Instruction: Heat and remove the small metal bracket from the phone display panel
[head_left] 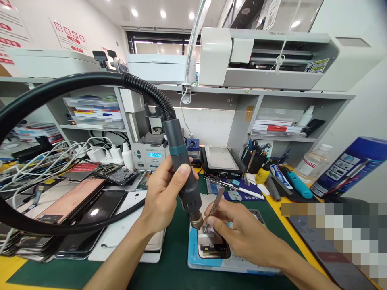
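Observation:
My left hand [165, 193] is closed around the black handle of a hot air gun [178, 151], whose metal nozzle tilts down to the right. A thick black hose [75, 78] loops from the handle's top to the left. In my right hand [238, 225] a pair of tweezers [216, 203] is pinched, tips pointing down near the nozzle. Beneath both lies a phone part, seemingly a screen assembly [213, 250], on a blue and white box [195, 259]. My right fingers hide part of it, so I cannot tell whether the tweezers touch it.
Phones [96, 209] and tangled white cables [69, 149] crowd the left side. A station with a lit display [151, 155] and a flat heating plate [222, 159] stand behind. At right are a clear bottle [311, 165], a blue can [350, 169] and a tool holder [256, 155].

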Tool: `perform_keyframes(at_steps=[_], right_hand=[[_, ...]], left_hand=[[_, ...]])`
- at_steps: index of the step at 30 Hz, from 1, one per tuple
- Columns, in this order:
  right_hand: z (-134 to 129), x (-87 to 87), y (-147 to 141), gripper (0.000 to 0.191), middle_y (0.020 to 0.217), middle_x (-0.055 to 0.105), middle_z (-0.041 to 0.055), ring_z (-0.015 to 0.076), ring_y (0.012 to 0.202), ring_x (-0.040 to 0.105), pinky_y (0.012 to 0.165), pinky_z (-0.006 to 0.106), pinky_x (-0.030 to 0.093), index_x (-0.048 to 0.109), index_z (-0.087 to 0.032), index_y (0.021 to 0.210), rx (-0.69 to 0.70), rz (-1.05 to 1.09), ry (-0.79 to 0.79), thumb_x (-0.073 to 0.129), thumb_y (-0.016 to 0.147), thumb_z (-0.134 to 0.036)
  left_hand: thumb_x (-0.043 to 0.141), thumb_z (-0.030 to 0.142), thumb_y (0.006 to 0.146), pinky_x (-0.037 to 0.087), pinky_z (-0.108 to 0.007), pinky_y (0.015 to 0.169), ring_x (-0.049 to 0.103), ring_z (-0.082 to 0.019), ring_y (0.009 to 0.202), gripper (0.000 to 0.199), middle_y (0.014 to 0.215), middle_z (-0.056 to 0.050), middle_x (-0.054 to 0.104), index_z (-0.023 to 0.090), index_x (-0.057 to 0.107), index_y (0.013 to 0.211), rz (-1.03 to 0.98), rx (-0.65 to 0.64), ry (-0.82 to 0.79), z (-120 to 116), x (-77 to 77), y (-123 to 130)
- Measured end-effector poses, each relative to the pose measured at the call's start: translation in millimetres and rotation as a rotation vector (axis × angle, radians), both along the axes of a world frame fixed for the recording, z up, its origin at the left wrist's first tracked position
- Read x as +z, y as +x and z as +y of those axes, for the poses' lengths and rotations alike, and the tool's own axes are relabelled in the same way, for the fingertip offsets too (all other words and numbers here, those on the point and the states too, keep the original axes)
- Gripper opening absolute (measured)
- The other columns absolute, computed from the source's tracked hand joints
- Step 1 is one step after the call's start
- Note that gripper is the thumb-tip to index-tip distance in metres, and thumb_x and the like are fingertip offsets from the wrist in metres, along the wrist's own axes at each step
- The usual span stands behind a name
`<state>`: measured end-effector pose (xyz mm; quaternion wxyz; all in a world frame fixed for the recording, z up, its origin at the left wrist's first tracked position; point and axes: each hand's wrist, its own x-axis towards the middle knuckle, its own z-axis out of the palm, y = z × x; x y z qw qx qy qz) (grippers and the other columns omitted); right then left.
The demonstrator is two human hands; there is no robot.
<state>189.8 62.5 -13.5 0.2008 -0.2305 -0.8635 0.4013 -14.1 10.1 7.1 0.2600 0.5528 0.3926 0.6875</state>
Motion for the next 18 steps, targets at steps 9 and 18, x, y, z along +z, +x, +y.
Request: perform_keyframes(at_steps=[9, 18], right_hand=[[-2.7, 3.9, 0.6, 0.027, 0.105, 0.064, 0.0068, 0.0183, 0.097, 0.059, 0.087, 0.028, 0.049, 0.062, -0.019, 0.106, 0.043, -0.04, -0.026, 0.043, 0.104, -0.039], [-6.4, 7.0, 1.4, 0.026, 0.099, 0.065, 0.0062, 0.0199, 0.096, 0.061, 0.083, 0.029, 0.05, 0.065, -0.021, 0.105, 0.045, -0.03, 0.015, 0.045, 0.103, -0.037]], left_hand=[[0.055, 0.045, 0.103, 0.047, -0.029, 0.064, 0.055, -0.018, 0.077, 0.028, 0.089, -0.005, 0.062, 0.019, 0.06, 0.112, -0.021, -0.016, -0.005, -1.3, 2.2, 0.6], [0.054, 0.044, 0.103, 0.046, -0.028, 0.062, 0.054, -0.017, 0.074, 0.028, 0.089, -0.006, 0.062, 0.019, 0.06, 0.113, -0.023, -0.05, -0.005, -3.0, 2.2, 1.5]])
